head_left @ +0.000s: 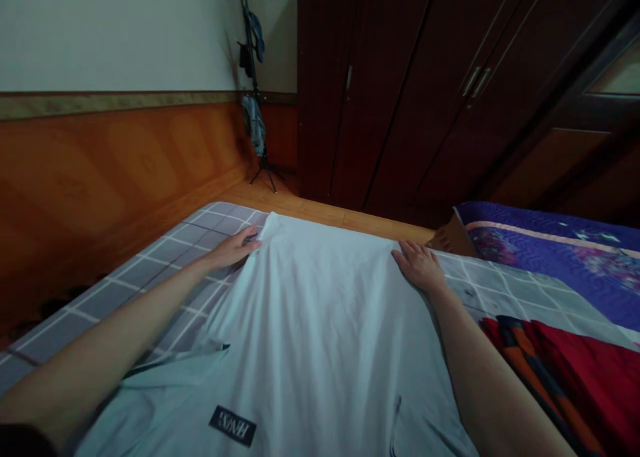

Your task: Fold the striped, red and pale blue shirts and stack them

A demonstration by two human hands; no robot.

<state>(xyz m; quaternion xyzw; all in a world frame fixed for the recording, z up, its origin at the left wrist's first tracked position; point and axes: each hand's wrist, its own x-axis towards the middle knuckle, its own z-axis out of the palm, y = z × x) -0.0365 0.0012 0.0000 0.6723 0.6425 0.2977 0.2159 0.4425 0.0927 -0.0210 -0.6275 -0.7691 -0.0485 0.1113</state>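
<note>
A pale white T-shirt (320, 310) lies spread on a bed with its hem at the far edge. A dark patch with light lettering (233, 425) shows on its near left part. My left hand (236, 247) rests at the hem's left corner, fingers stretched out with a gap between them and the thumb. At the right corner, my right hand (420, 264) lies flat with its fingers apart, touching the cloth. The shirt's nearest part runs out of the picture.
Under the shirt is a grey checked bedsheet (173, 244). Red folded cloth (590, 364) with orange and dark strips lies at right, below a purple floral cover (550, 244). Beyond stand a dark wardrobe (400, 110) and a coat rack (255, 77) with hanging items.
</note>
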